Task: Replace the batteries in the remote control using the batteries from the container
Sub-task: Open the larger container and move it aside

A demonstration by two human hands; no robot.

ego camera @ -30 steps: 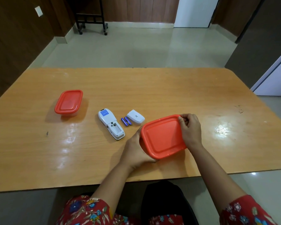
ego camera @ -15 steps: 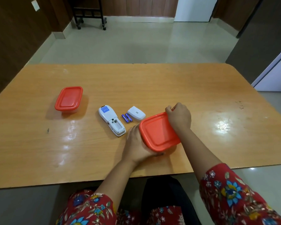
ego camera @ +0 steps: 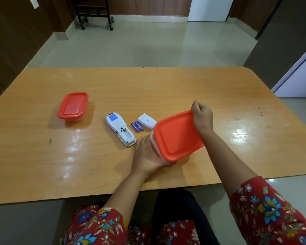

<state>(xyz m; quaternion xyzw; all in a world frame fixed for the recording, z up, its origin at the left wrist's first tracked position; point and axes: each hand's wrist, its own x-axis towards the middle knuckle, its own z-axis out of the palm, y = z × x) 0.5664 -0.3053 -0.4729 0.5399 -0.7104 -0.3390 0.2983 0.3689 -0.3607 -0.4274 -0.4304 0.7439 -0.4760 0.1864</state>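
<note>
A clear container with an orange lid stands on the table in front of me. My left hand holds its near left side. My right hand grips the lid's far right corner, and the lid is tilted up off the container on that side. The white remote lies face down with its battery bay uncovered and bare. Two blue batteries lie beside it, and the white battery cover sits just behind them. The container's inside is hidden by the lid.
A second, smaller container with an orange lid sits shut at the left of the wooden table. A dark stain marks the table's right side. Beyond the table are a tiled floor and a black wheeled rack.
My right hand moved from the lid's right edge to its far corner and pulled it up, so the lid now tilts off the container. My left hand stayed on the container's side.
</note>
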